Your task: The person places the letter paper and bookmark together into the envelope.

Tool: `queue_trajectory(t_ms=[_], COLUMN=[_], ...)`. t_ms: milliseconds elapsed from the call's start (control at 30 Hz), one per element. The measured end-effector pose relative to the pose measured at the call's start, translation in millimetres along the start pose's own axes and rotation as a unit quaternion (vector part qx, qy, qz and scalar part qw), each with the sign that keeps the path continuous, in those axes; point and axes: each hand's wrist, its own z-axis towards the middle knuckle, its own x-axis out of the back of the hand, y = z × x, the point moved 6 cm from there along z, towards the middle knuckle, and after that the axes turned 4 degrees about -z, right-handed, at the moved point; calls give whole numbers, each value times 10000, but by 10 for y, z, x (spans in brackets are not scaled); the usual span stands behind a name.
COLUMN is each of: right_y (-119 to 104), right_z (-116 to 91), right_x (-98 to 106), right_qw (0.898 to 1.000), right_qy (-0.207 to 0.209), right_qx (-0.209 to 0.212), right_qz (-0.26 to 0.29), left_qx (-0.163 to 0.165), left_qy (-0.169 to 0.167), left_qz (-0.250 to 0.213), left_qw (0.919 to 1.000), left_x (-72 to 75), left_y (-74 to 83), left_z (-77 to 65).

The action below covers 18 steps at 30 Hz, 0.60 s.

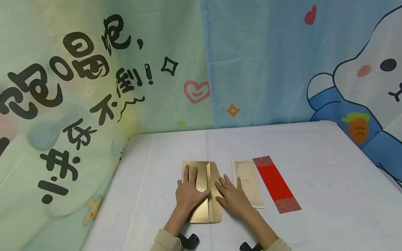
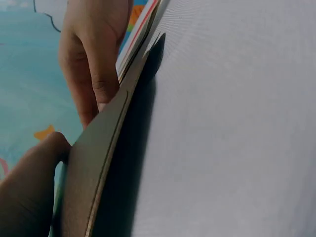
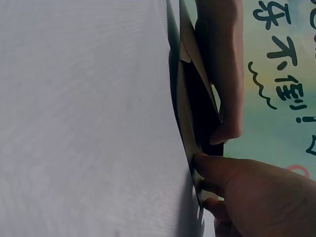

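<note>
Left hand (image 1: 190,195) rests on envelope (image 1: 198,213), right hand (image 1: 233,199) touches flap (image 1: 216,214) | hands apart, gripping nothing | apparently opening | next likely needs gentle lift

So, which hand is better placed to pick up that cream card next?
Probably the right hand: it is nearer, overlapping the edge of the cream card in the head view. The left hand rests farther away, on the gold envelope.
</note>
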Motion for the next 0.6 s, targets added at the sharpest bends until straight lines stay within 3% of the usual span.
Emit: queue_trajectory(t_ms=[600], right_y=[6], right_z=[-51], right_x=[-73], right_qw=[9995], right_qy=[-8], right_qx=[-99], right_qz=[286], left_qx=[-100], left_qy=[-1], left_qz=[322], left_qw=[9994], left_x=[-46], left_y=[-37], left_z=[-37])
